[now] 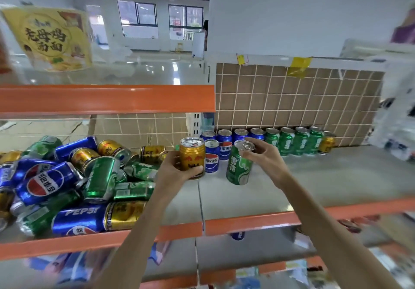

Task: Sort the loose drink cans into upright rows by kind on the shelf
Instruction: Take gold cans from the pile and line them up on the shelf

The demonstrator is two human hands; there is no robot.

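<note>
My left hand (174, 165) grips a gold energy-drink can (192, 156) upright, just above the grey shelf (314, 176). My right hand (262, 154) holds a green can (238, 167) by its top rim, slightly tilted over the shelf. A loose pile of blue, green and gold cans (67, 183) lies on its side at the left. Along the tiled back wall stands an upright row: blue Pepsi cans (224, 140), then green cans (298, 140), then one gold can (326, 145) at the right end. One more blue can (211, 158) stands in front of the row.
An orange shelf lip (258, 221) runs along the front edge. An upper orange shelf edge (107, 98) hangs over the pile, with a yellow noodle pack (49, 39) on it. White wrapped goods (395, 127) crowd the right end. Lower shelves hold blurred packets.
</note>
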